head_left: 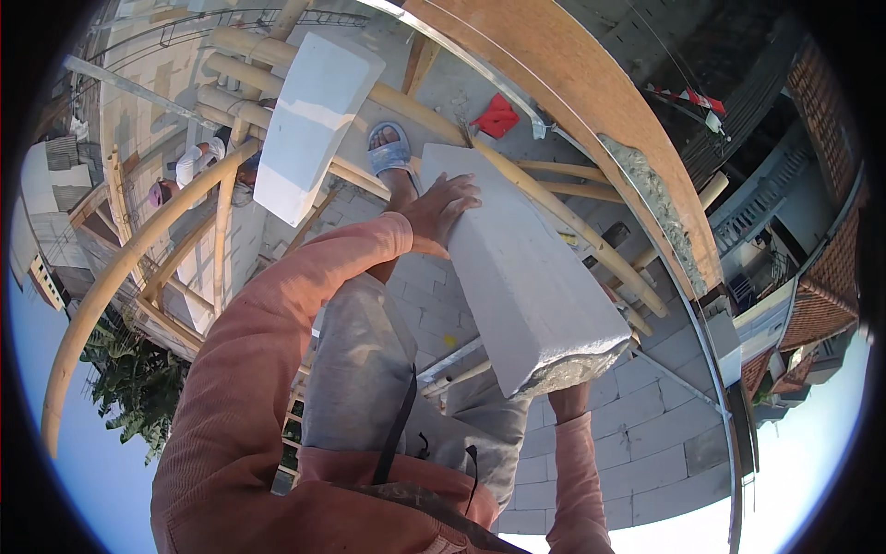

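Note:
A long light grey concrete block [526, 258] slants in front of me, its near end tilted toward my right side. Rough wet-looking mortar [577, 369] coats that near end. My left hand [443, 210] grips the block's far left edge, with the fingers bent over the top face. Under the near end, my right hand [569, 402] holds the block from below; its fingers are hidden behind it. A second pale block [318, 129] lies across bamboo poles to the left, apart from my hands.
Bamboo scaffold poles [148, 235] surround me. My sandalled foot [389, 152] rests beyond my left hand. A red cloth or bag [496, 115] lies ahead. A curved brown board [572, 83] with a mortar strip [651, 198] runs along the right. Another person [189, 171] is far below left.

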Motion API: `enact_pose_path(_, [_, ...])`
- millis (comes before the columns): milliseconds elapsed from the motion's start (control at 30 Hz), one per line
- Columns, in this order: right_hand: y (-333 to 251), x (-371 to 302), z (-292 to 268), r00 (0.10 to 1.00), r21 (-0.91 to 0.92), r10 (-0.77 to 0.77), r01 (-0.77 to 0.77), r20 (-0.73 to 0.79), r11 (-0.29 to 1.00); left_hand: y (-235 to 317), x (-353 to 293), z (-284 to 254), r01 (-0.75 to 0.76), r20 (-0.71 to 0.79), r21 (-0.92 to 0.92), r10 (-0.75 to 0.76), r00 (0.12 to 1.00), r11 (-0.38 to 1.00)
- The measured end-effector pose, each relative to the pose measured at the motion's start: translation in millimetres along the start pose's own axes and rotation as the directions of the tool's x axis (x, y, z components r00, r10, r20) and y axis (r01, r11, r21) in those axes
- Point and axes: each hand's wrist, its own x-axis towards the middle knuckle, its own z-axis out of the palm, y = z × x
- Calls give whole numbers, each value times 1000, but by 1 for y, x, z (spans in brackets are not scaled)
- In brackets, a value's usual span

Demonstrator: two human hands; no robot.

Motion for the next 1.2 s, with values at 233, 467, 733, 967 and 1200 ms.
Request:
enact_pose_path(233, [-289, -22, -79, 873, -43, -347, 384, 344, 923, 9, 7, -3, -2, -5, 15, 2, 1000, 1000])
enact_pose_path(467, [-283, 152, 17, 975, -835, -185, 203, 124, 511, -33, 12, 42, -84, -269, 297, 168, 949, 951])
enact_pose_path(733, [-223, 173, 10, 985, -920, 32, 144, 167, 363, 35, 44, -8, 39, 52, 149, -47, 998, 988])
enact_pose_path(967, [-198, 163, 2, 986, -902, -25, 163, 167, 400, -6, 35, 1, 121, 72, 491, -179, 981, 863])
enact_pose_path(1200, [-160, 141, -7, 991, -821, -60, 132, 119, 555, -36, 42, -4, 28, 216, 464, -143, 966, 886])
